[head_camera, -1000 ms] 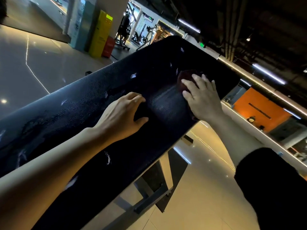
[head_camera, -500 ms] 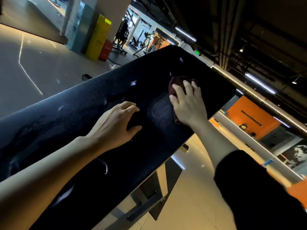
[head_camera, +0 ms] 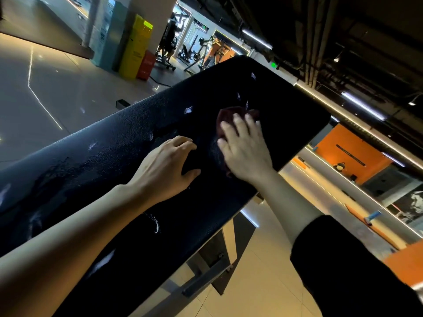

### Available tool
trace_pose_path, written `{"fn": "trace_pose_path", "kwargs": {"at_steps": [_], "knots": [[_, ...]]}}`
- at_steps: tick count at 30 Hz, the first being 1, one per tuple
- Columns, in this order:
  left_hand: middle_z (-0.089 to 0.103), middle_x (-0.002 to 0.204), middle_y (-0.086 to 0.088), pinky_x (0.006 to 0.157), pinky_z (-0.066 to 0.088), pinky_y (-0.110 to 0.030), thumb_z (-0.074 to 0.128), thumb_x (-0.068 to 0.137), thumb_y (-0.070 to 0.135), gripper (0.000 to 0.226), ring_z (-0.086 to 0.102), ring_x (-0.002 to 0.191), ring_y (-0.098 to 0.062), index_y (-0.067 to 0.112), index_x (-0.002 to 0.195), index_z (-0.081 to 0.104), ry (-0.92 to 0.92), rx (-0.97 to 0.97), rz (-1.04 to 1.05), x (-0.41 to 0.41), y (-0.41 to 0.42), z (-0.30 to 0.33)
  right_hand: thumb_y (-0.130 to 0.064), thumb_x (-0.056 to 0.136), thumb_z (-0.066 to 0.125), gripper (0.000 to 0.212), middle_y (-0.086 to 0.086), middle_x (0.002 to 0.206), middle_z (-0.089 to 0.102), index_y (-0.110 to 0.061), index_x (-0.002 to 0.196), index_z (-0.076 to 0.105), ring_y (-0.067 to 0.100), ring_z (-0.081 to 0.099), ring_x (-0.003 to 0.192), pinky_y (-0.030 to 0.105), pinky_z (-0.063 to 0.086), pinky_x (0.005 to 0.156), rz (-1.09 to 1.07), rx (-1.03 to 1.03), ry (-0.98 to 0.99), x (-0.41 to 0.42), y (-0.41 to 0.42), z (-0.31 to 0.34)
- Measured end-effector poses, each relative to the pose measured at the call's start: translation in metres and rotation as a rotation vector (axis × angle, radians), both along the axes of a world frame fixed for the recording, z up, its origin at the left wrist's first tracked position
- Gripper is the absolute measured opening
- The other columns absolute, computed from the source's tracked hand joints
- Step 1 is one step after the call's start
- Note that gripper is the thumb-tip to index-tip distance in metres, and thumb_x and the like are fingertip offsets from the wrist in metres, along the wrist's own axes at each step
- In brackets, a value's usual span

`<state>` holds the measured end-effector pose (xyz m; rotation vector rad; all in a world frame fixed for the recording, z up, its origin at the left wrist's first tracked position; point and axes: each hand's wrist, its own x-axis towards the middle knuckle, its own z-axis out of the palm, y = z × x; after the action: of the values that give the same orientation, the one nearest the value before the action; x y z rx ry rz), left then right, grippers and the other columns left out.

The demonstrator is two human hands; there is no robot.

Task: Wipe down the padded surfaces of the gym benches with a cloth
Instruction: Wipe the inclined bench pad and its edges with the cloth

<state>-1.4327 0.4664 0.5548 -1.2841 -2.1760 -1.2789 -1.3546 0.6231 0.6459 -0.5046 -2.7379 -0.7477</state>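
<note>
Hands on the pad: my right hand [head_camera: 246,146] lies flat, fingers straight, pressing a dark maroon cloth [head_camera: 229,115] onto the long black padded gym bench surface [head_camera: 109,156]; the cloth shows beyond the fingertips, toward the pad's far end. My left hand [head_camera: 166,170] rests just beside it, fingers bent, tips touching the pad, holding nothing. Wet streaks glint on the vinyl. A grey metal frame [head_camera: 201,280] stands beneath, on pale glossy floor tiles [head_camera: 258,282].

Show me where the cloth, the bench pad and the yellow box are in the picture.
cloth [head_camera: 225,115]: head view, on the dark red edge above the fingers.
bench pad [head_camera: 114,156]: head view, on the bare black top surface.
yellow box [head_camera: 135,49]: head view, on its front face.
</note>
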Motion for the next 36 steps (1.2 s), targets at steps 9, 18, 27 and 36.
{"fn": "trace_pose_path", "kwargs": {"at_steps": [9, 18, 27, 36], "knots": [[0.051, 0.139, 0.001, 0.096, 0.044, -0.034, 0.071, 0.082, 0.038, 0.056, 0.052, 0.123, -0.021, 0.014, 0.13, 0.056, 0.018, -0.015, -0.029, 0.0, 0.002, 0.002, -0.038, 0.099, 0.027, 0.047, 0.009, 0.154, 0.031, -0.02, 0.14, 0.043, 0.029, 0.01, 0.148, 0.05, 0.0, 0.119, -0.097, 0.081, 0.115, 0.024, 0.035, 0.029], [0.056, 0.132, -0.001, 0.09, 0.046, -0.033, 0.073, 0.08, 0.035, 0.056, 0.057, 0.115, -0.023, 0.011, 0.128, 0.057, -0.003, 0.021, -0.003, -0.003, 0.012, 0.009, -0.041, 0.1, 0.026, 0.051, 0.012, 0.154, 0.032, -0.018, 0.143, 0.042, 0.028, 0.018, 0.147, 0.041, 0.012, 0.12, 0.19, 0.003, -0.059, 0.034, -0.008, -0.01], [0.055, 0.134, 0.001, 0.092, 0.045, -0.032, 0.07, 0.082, 0.039, 0.055, 0.054, 0.119, -0.021, 0.012, 0.129, 0.056, -0.006, 0.039, 0.004, -0.014, 0.026, 0.015, -0.039, 0.102, 0.03, 0.053, 0.013, 0.159, 0.02, -0.019, 0.151, 0.026, 0.028, 0.012, 0.146, 0.039, 0.007, 0.121, -0.111, -0.064, 0.136, -0.033, 0.043, 0.049], [0.054, 0.136, 0.002, 0.091, 0.045, -0.031, 0.067, 0.084, 0.04, 0.054, 0.054, 0.12, -0.02, 0.012, 0.129, 0.056, 0.009, 0.053, 0.02, -0.015, 0.031, 0.015, -0.036, 0.103, 0.03, 0.052, 0.015, 0.152, 0.034, -0.014, 0.149, 0.032, 0.03, 0.025, 0.141, 0.04, 0.012, 0.12, -0.091, 0.065, 0.149, -0.032, 0.048, 0.046]]}}
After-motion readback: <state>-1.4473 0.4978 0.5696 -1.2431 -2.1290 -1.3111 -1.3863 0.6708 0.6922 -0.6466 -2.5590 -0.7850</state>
